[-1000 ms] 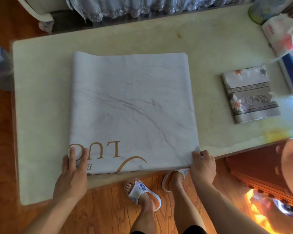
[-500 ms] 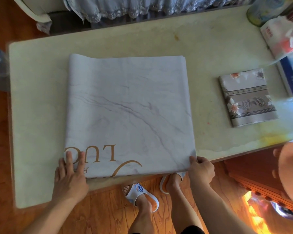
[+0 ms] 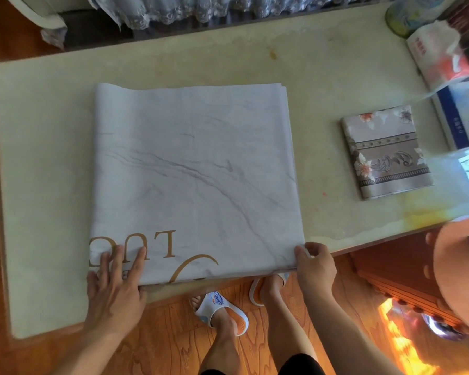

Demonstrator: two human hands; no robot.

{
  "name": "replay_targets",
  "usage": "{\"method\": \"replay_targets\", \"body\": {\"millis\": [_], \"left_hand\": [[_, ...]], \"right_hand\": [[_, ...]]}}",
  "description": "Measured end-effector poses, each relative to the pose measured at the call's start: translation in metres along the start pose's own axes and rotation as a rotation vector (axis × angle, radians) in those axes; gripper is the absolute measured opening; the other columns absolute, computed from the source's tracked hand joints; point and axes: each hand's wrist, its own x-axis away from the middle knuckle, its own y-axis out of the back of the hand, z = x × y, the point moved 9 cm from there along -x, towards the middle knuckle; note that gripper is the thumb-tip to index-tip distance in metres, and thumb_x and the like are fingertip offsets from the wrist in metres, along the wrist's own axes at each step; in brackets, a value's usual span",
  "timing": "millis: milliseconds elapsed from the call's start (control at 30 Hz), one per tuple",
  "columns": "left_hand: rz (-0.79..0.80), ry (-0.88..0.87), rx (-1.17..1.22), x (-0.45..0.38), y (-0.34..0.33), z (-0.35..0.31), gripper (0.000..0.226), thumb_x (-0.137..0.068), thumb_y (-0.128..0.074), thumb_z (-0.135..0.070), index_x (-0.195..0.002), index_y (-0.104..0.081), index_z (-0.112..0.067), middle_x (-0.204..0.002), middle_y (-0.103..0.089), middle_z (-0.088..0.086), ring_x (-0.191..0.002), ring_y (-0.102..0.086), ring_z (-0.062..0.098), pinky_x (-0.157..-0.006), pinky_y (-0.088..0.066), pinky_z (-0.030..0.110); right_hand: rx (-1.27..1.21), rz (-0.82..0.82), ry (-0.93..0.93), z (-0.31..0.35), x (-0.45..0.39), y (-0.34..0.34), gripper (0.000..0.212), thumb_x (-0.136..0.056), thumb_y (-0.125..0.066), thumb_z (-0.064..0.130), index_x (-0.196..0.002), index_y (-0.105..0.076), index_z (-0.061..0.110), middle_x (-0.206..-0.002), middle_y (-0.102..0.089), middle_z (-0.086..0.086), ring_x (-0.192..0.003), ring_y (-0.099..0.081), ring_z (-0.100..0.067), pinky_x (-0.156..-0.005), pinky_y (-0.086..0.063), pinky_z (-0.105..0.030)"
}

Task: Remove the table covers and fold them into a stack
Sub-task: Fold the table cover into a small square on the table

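A white marble-print table cover with gold lettering lies folded in several layers on the cream table. My left hand rests flat on its near left corner, fingers straight over the lettering. At the near right corner my right hand pinches the cover's edge, thumb on top. A smaller folded cover with a brown floral pattern lies to the right, apart from both hands.
A tissue pack, a tin and a blue-and-white box crowd the table's far right end. Lace fabric hangs behind the table. My feet in slippers stand on the wooden floor below the near edge.
My left hand has slid further onto the cover's near left corner. The right hand keeps its hold on the right corner. The cover lies as before.
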Motion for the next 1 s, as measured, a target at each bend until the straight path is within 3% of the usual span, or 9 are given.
{"method": "replay_targets", "body": {"millis": [200,300,367,533,667,833,1000], "left_hand": [[-0.025,0.038,0.005,0.001,0.004,-0.001,0.101,-0.083,-0.072,-0.035,-0.162,-0.009,-0.034,-0.169,-0.005,0.014,-0.155,-0.002,0.041,-0.118,-0.022,0.064],[-0.014,0.077,0.034,0.003,0.004,-0.003,0.099,-0.088,-0.066,-0.035,-0.161,0.0,-0.035,-0.169,0.004,0.012,-0.155,0.007,0.038,-0.12,-0.016,0.062],[-0.002,0.113,0.062,0.005,0.003,-0.006,0.096,-0.09,-0.062,-0.036,-0.161,0.004,-0.037,-0.169,0.011,0.01,-0.154,0.013,0.037,-0.122,-0.012,0.061],[0.035,0.17,0.097,0.01,0.003,-0.009,0.097,-0.092,-0.058,-0.036,-0.158,0.013,-0.042,-0.166,0.022,0.007,-0.152,0.022,0.034,-0.12,-0.014,0.063],[0.054,0.17,0.083,0.015,0.006,-0.013,0.092,-0.096,-0.049,-0.039,-0.155,0.023,-0.043,-0.165,0.027,0.007,-0.151,0.026,0.035,-0.12,-0.015,0.064],[0.087,0.197,0.11,0.018,0.008,-0.017,0.093,-0.097,-0.048,-0.039,-0.153,0.026,-0.044,-0.164,0.029,0.006,-0.15,0.026,0.035,-0.121,-0.015,0.062],[0.11,0.183,0.118,0.018,0.007,-0.014,0.1,-0.095,-0.052,-0.04,-0.149,0.032,-0.044,-0.163,0.032,0.005,-0.151,0.027,0.034,-0.122,-0.016,0.062]], "right_hand": [[0.019,-0.018,-0.114,0.0,0.001,0.003,0.018,-0.087,-0.069,0.027,-0.099,-0.062,0.015,-0.097,-0.063,-0.003,-0.093,-0.059,-0.025,-0.082,-0.047,-0.036],[-0.018,-0.012,-0.217,-0.014,0.0,0.0,0.031,-0.079,-0.07,0.037,-0.082,-0.069,0.006,-0.081,-0.07,-0.008,-0.078,-0.067,-0.028,-0.075,-0.056,-0.037],[-0.061,0.026,-0.279,-0.02,0.001,-0.003,0.032,-0.075,-0.072,0.043,-0.076,-0.069,0.01,-0.075,-0.071,-0.008,-0.073,-0.07,-0.031,-0.077,-0.06,-0.044],[-0.101,0.117,-0.29,-0.019,0.004,0.006,0.017,-0.091,-0.068,0.023,-0.081,-0.065,0.01,-0.084,-0.07,-0.014,-0.069,-0.073,-0.03,-0.066,-0.063,-0.049],[-0.348,0.067,-0.462,-0.041,0.005,0.006,0.01,-0.09,-0.069,0.0,-0.083,-0.062,0.003,-0.093,-0.068,-0.022,-0.075,-0.073,-0.037,-0.075,-0.063,-0.049],[-0.313,-0.058,-0.42,-0.054,0.02,0.001,0.006,-0.089,-0.07,0.013,-0.095,-0.069,0.013,-0.095,-0.071,-0.008,-0.084,-0.072,-0.029,-0.082,-0.061,-0.047],[-0.276,-0.082,-0.337,-0.046,0.027,0.004,0.017,-0.086,-0.065,0.007,-0.08,-0.069,0.022,-0.082,-0.071,-0.003,-0.08,-0.07,-0.028,-0.08,-0.061,-0.049]]}}
